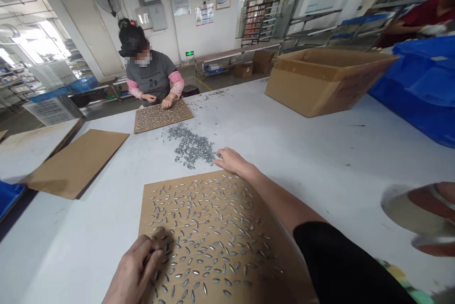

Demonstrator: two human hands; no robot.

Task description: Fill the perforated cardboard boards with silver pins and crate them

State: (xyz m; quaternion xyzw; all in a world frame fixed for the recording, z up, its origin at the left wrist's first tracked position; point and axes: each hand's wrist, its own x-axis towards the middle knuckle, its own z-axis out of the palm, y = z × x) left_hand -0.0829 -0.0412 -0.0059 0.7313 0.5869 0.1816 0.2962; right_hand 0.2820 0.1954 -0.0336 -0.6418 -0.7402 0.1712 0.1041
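Note:
A brown cardboard sheet (209, 216) lies in front of me, covered with many small spindle-shaped silvery metal pieces spread apart. My left hand (137, 266) is over its left edge, fingers curled and thumb near the index finger; anything between the fingertips is hidden. Beyond the sheet's far edge, a loose pile of the same metal pieces (194, 147) lies on the white table (263, 129). My right hand (232, 159) reaches to the pile's right side, thumb and fingers apart, with no piece visible in it.
Across the table a person (152, 74) works with both hands at another piece-covered cardboard sheet (161, 117). A bare cardboard sheet (80, 162) lies at left. An open cardboard box (309, 88) and a blue plastic-covered bin (423, 86) stand at right. Shiny round containers (415, 209) are nearer.

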